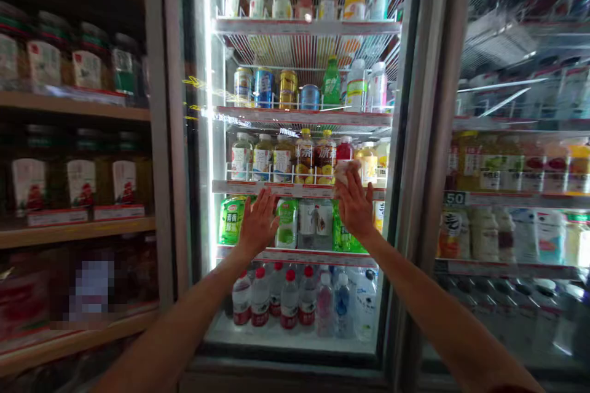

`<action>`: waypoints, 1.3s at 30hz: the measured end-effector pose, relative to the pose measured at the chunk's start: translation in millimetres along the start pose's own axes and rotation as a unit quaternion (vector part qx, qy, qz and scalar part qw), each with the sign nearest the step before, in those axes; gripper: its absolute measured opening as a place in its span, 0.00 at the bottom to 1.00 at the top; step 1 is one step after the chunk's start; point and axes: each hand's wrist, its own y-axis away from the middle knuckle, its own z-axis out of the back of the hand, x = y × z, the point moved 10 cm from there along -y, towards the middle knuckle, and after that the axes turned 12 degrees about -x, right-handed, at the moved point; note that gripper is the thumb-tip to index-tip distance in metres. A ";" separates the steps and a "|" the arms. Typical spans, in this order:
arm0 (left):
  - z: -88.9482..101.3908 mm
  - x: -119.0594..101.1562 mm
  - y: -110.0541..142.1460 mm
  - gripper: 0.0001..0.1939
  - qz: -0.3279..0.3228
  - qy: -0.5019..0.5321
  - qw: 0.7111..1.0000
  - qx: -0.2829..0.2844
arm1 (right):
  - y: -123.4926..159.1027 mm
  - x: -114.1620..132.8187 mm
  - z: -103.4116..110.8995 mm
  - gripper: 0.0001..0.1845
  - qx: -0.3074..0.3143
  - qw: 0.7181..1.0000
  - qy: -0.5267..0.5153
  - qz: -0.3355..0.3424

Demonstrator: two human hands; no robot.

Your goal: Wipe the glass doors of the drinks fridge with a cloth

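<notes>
Both arms reach forward to the glass door (295, 230) of a lit drinks fridge. My left hand (259, 221) lies flat against the glass, fingers apart, holding nothing. It is in front of the green drink bottles (232, 221) on a lower shelf. My right hand (354, 206) is pressed on the door further right and a little higher. Under its fingers is a crumpled whitish cloth or tissue (345, 172), partly covered by the hand. Behind the glass near that hand stands a red-drink bottle (344, 148).
At the left, wooden shelves (74, 104) hold jars with white labels. A metal door frame (442, 104) separates this door from another glass-fronted fridge (516, 196) at the right. Red-capped bottles (289, 301) stand on the fridge's bottom level; cans (263, 87) sit higher up.
</notes>
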 end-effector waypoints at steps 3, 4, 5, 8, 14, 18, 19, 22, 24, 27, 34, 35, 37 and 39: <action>0.2 -0.8 -1.7 0.26 -0.009 0.004 1.000 -0.011 | 36.4 49.5 -5.2 0.23 0.069 0.983 -0.073 0.152; 0.4 -1.1 -2.7 0.26 -0.012 0.005 1.000 -0.016 | 40.2 55.1 -5.8 0.23 0.076 0.979 -0.082 0.170; 0.7 -1.5 -3.8 0.26 -0.016 0.007 1.000 -0.021 | 38.5 55.5 -6.5 0.23 0.077 0.978 -0.085 0.173; 1.8 -2.0 -7.3 0.27 -0.021 0.008 0.999 -0.037 | 12.2 30.4 -6.0 0.23 0.029 0.995 -0.050 0.085; 2.8 4.6 -10.0 0.29 -0.017 0.023 0.998 -0.051 | 19.9 57.7 -16.1 0.25 0.063 0.983 -0.089 0.146; 9.0 20.5 -9.8 0.28 0.005 0.020 0.998 -0.066 | 6.3 68.6 -22.0 0.24 0.058 0.984 -0.085 0.142; 9.9 23.0 -8.7 0.28 0.004 0.016 0.998 -0.067 | -3.1 63.3 -22.5 0.25 0.041 0.991 -0.072 0.105; 9.3 28.1 -1.9 0.28 -0.006 0.006 0.998 -0.055 | -11.4 68.8 -26.8 0.26 0.026 0.995 -0.071 0.069; 8.3 34.6 4.3 0.28 -0.003 0.002 0.999 -0.047 | 1.9 95.5 -31.6 0.25 0.056 0.983 -0.106 0.141; 9.2 49.3 12.0 0.28 0.011 0.004 0.999 -0.042 | 18.9 128.8 -34.9 0.25 0.090 0.953 -0.148 0.251; 43.8 44.7 -7.8 0.27 0.057 0.121 0.982 -0.137 | -50.4 126.4 -49.5 0.21 -0.012 0.987 -0.128 0.092; 45.3 35.8 -14.5 0.27 0.055 0.158 0.975 -0.144 | -48.6 137.4 -51.6 0.20 -0.011 0.984 -0.141 0.108; 40.9 20.7 -27.1 0.26 0.063 0.219 0.963 -0.143 | -36.6 152.9 -52.1 0.18 -0.005 0.978 -0.161 0.133; 31.4 12.9 -36.1 0.26 0.083 0.243 0.956 -0.140 | -22.4 151.0 -47.3 0.18 0.000 0.976 -0.169 0.137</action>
